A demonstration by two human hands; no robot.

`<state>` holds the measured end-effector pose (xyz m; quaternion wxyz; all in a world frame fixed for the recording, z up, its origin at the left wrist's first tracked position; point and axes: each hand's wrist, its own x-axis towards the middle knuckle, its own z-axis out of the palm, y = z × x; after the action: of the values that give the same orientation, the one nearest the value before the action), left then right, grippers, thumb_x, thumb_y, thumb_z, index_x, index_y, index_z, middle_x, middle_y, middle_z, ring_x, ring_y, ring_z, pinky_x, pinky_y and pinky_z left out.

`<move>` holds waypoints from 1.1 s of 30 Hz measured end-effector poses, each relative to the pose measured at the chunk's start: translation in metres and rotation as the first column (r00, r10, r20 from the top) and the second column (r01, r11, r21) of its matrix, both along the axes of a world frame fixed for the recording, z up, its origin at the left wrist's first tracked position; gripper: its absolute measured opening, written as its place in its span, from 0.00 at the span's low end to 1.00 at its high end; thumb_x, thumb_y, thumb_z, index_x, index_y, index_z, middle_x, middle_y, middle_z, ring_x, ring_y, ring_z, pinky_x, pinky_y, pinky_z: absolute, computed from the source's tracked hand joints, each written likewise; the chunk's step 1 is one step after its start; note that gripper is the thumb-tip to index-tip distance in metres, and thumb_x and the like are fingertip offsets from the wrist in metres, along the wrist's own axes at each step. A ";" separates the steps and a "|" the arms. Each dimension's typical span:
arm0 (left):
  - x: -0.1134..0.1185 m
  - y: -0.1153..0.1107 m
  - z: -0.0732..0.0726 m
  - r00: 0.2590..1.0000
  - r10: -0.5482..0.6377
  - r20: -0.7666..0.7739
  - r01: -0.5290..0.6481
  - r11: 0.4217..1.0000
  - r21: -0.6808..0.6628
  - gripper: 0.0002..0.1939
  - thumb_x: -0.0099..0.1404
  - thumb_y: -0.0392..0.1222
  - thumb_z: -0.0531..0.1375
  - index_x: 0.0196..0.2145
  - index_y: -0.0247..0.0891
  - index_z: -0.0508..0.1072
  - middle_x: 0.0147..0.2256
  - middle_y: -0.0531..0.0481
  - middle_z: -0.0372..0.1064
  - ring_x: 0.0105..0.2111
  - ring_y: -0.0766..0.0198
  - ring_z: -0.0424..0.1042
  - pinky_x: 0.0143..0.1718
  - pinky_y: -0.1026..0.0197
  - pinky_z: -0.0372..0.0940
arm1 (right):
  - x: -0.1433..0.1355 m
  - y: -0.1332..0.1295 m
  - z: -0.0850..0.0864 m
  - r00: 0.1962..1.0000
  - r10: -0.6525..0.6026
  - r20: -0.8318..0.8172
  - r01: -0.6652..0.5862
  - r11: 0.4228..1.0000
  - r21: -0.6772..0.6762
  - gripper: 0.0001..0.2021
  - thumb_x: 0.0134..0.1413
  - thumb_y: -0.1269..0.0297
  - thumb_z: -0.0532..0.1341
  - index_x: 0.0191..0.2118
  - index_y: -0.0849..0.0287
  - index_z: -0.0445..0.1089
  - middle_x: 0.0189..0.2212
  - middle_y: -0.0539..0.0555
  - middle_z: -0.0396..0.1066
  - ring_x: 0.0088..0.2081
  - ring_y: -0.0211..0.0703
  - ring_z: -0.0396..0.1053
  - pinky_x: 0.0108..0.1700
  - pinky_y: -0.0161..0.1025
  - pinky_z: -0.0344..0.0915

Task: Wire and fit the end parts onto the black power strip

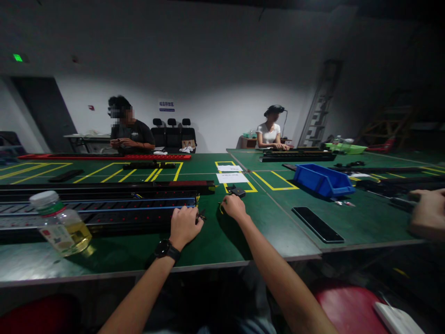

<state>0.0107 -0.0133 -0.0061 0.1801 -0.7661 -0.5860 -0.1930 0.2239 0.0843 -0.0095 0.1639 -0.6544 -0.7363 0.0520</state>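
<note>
My left hand, with a black watch on its wrist, is closed around a small dark part at the right end of a long black rail with blue edges and red dots. Over the green table, my right hand has its fingers curled together. A bit of yellow wire shows at its fingertips; what else it holds is hidden. Just beyond that hand lies a small black block, inside a yellow tape outline.
A bottle stands at the left, a phone and a blue bin lie right. White papers lie ahead. Another person's hand is at the right edge. Two people sit across the table.
</note>
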 end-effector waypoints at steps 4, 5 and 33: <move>0.000 -0.001 0.001 1.000 0.010 -0.006 -0.010 1.000 0.000 0.09 0.68 0.43 0.56 0.36 0.38 0.75 0.35 0.42 0.77 0.41 0.48 0.74 0.41 0.49 0.57 | 0.000 -0.001 0.002 1.000 0.016 0.006 -0.016 1.000 -0.006 0.14 0.70 0.64 0.56 0.48 0.57 0.80 0.50 0.63 0.76 0.51 0.53 0.74 0.49 0.42 0.67; 0.000 -0.001 0.001 1.000 0.011 -0.006 -0.011 1.000 -0.003 0.09 0.68 0.43 0.56 0.36 0.38 0.75 0.35 0.42 0.77 0.41 0.48 0.74 0.41 0.49 0.57 | 0.001 0.000 0.003 1.000 -0.010 -0.003 0.010 1.000 0.008 0.15 0.70 0.65 0.54 0.49 0.57 0.79 0.50 0.63 0.76 0.51 0.53 0.74 0.49 0.42 0.68; 0.000 0.000 0.001 1.000 0.010 0.002 -0.010 1.000 -0.025 0.09 0.69 0.43 0.56 0.35 0.39 0.75 0.35 0.42 0.77 0.41 0.49 0.73 0.42 0.50 0.58 | 0.015 0.008 0.004 0.988 -0.070 -0.137 0.057 0.994 -0.097 0.14 0.66 0.61 0.57 0.48 0.53 0.80 0.47 0.61 0.80 0.48 0.55 0.78 0.45 0.42 0.69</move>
<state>0.0111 -0.0138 -0.0056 0.1709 -0.7651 -0.5924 -0.1855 0.2393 0.0919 -0.0058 0.1862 -0.6792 -0.6985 0.1269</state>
